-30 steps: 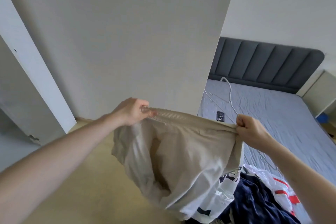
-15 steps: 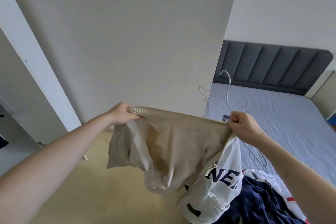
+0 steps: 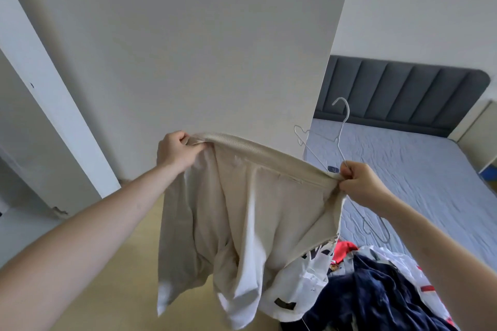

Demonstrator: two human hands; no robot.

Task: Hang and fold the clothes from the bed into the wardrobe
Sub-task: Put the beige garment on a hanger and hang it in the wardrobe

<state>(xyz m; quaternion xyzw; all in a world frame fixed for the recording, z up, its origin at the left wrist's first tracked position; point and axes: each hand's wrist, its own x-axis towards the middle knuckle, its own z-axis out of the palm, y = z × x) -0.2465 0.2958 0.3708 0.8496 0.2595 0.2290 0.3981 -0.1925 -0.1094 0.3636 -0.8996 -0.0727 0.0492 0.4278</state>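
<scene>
A beige pair of shorts (image 3: pixel 242 223) hangs in the air, stretched by its ribbed waistband between my hands. My left hand (image 3: pixel 177 152) grips the left end of the waistband. My right hand (image 3: pixel 360 183) pinches the right end and also holds a white wire hanger (image 3: pixel 340 126), whose hook sticks up and whose frame trails down behind my wrist. A pile of clothes (image 3: pixel 376 290), navy, white and red, lies on the near corner of the bed (image 3: pixel 403 169) below the shorts.
A tall white wardrobe panel (image 3: pixel 201 48) stands straight ahead, with a white door edge (image 3: pixel 53 105) at the left. The bed has a grey sheet and a dark padded headboard (image 3: pixel 403 94). Yellowish floor (image 3: pixel 113 277) lies below my left arm.
The shorts have been lifted higher and now hang free of the pile. The hanger rose off the bed along with my right hand.
</scene>
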